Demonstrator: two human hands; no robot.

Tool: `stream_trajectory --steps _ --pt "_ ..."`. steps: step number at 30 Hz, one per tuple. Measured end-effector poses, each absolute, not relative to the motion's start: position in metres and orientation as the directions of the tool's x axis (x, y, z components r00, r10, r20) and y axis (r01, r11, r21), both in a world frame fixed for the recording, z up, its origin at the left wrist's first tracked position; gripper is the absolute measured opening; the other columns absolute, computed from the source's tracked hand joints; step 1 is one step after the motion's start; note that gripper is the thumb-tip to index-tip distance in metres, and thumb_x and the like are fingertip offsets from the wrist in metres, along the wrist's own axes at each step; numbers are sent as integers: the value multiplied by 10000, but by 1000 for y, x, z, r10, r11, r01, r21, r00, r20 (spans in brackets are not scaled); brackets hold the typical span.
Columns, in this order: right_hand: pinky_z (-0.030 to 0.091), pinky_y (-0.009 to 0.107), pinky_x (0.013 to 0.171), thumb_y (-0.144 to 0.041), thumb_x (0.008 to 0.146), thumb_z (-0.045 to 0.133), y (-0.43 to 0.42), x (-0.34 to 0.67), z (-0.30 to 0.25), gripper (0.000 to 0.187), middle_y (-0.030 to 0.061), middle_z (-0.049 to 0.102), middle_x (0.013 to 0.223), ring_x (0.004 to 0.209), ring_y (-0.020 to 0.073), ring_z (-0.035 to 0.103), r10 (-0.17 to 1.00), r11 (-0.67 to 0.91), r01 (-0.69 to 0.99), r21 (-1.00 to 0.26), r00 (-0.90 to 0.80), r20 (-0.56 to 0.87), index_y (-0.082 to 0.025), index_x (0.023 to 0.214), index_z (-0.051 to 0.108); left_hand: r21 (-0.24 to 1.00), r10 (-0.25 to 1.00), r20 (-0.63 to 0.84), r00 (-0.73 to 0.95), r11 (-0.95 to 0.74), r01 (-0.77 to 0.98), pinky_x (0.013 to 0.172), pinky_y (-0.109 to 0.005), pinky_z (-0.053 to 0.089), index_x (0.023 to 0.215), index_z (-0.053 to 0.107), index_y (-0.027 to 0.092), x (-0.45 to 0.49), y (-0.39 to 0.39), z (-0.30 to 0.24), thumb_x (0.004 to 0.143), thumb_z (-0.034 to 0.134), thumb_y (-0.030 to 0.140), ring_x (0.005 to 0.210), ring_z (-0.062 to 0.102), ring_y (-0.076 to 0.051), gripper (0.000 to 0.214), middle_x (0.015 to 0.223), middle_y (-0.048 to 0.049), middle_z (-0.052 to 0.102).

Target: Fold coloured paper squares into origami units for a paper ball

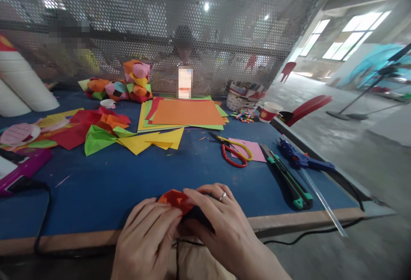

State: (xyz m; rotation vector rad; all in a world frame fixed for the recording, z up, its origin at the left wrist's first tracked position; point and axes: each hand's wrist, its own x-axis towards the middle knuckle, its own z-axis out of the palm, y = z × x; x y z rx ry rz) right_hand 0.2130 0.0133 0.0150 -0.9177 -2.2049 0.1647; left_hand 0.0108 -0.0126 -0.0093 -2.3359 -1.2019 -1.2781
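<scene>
A small folded orange paper piece (175,198) sits at the near edge of the blue table (128,186). My left hand (147,237) pinches it from the left, fingers pressed together on the paper. From the right, my right hand (221,224), a ring on one finger, closes its fingers over the same piece. Most of the paper is hidden under my fingers.
Red-and-yellow scissors (233,151) lie on a pink sheet (248,149); beside them are a green utility knife (287,177) and a blue glue gun (303,158). A stack of coloured sheets (186,115), folded paper shapes (128,81), a woven basket (245,96) and a paper cup (269,111) stand farther back.
</scene>
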Motion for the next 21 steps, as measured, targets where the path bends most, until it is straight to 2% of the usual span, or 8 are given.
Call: stream_trajectory --steps 8,13,21 --pt "500 377 887 -127 1010 571 15 199 14 330 10 801 959 915 200 697 645 730 567 -382 -388 658 -224 1325 556 290 588 801 117 -551 783 864 -297 546 966 665 207 21 -11 1 973 578 133 753 708 -120 114 830 38 747" --pt "474 362 848 -147 1017 564 13 189 12 289 -6 777 882 856 185 688 711 656 602 -456 -292 639 -208 1300 565 372 649 761 16 -457 808 756 -259 553 991 639 210 24 -12 0 1011 566 231 724 684 -114 78 807 36 716" --pt "526 380 809 -96 1019 450 5 178 4 339 54 749 881 844 211 677 733 572 719 -394 -233 639 -120 1352 511 237 641 764 76 -389 890 759 -279 493 1049 653 162 29 -15 -7 986 590 140 745 648 -129 92 874 -7 716"
